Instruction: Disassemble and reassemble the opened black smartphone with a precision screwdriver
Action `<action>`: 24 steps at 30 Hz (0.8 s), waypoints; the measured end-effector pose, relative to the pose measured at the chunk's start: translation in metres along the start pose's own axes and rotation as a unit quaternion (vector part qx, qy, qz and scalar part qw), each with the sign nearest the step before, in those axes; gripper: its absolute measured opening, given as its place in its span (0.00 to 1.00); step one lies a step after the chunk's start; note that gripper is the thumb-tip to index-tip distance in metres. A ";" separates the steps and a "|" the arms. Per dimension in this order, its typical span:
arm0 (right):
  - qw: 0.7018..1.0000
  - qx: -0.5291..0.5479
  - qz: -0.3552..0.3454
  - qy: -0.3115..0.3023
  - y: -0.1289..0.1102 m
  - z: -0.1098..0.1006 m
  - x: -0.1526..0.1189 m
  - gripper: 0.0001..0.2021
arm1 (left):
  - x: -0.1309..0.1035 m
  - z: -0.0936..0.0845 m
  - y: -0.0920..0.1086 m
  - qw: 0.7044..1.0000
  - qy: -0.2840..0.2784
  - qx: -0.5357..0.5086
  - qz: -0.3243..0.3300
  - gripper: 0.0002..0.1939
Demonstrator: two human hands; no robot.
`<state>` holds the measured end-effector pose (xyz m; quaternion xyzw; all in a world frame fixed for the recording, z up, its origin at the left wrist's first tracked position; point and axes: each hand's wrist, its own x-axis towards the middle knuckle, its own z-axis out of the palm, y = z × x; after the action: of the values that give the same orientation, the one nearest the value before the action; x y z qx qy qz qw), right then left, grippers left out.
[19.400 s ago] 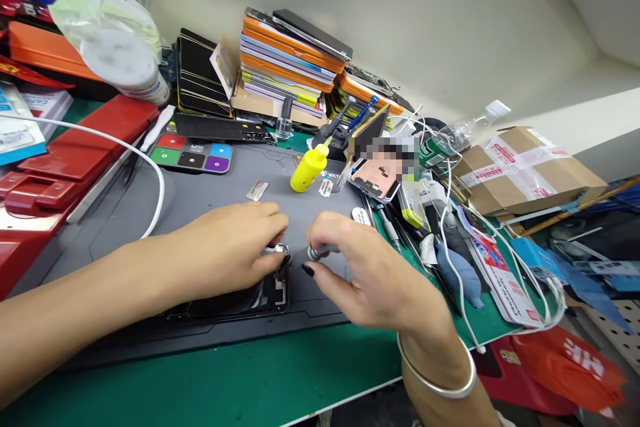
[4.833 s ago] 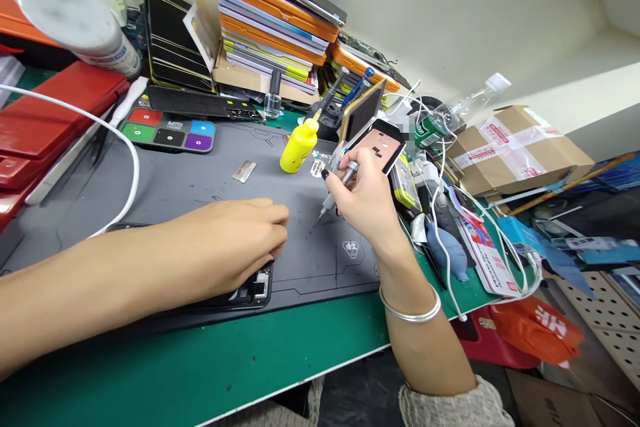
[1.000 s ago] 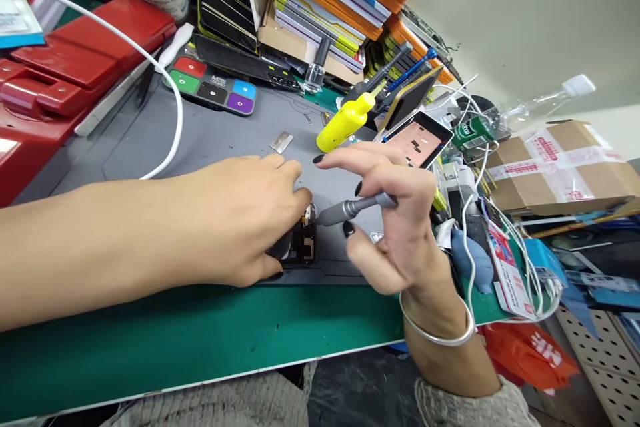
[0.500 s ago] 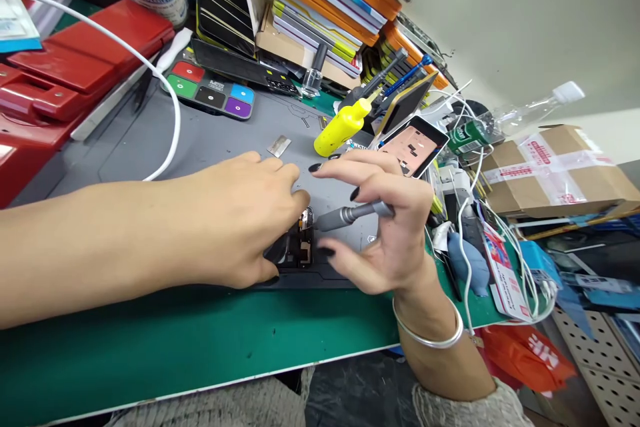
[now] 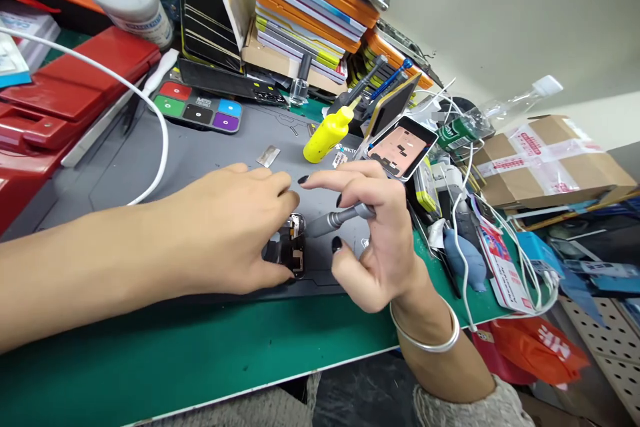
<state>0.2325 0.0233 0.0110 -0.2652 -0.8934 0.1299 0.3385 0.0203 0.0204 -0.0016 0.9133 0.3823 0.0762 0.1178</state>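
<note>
My left hand (image 5: 245, 227) is wrapped round an opened phone (image 5: 297, 257) lying on the grey work mat (image 5: 210, 157). The thumb is at its near edge, and the hand covers most of the phone. Bare inner parts show at its right end. A grey screwdriver (image 5: 336, 219) is in my right hand (image 5: 383, 233), its cap end against the bent fingers and its other end pointing left toward the phone. Its tip is hard to make out. The index finger is stretched out above it, and the thumb is bent below.
Beyond my hands are a yellow bottle (image 5: 327, 135), a small metal blade (image 5: 269, 156) and a tray with coloured squares (image 5: 199, 107). A phone-shaped screen (image 5: 403, 147) leans at the right. A white cable (image 5: 164, 147) crosses the left side, near a red case (image 5: 75, 87).
The view has shifted slightly. My right thumb has drawn in toward the screwdriver, and my right fingers are more bent. My left hand still grips the phone.
</note>
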 end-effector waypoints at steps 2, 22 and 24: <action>0.999 0.029 0.028 0.015 -0.001 0.003 -0.001 0.19 | 0.000 0.005 0.001 0.999 0.036 0.003 0.014 0.15; 0.940 -0.091 0.326 -0.037 0.029 -0.017 0.006 0.09 | 0.001 0.029 0.015 0.989 0.044 0.099 0.096 0.12; 0.913 -0.158 0.372 -0.052 0.032 -0.020 0.011 0.13 | 0.001 0.033 0.017 0.985 0.039 0.137 0.097 0.14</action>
<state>0.2517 0.0574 0.0189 -0.6211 -0.7556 0.1169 0.1723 0.0400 0.0038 -0.0280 0.9500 0.3026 0.0702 -0.0312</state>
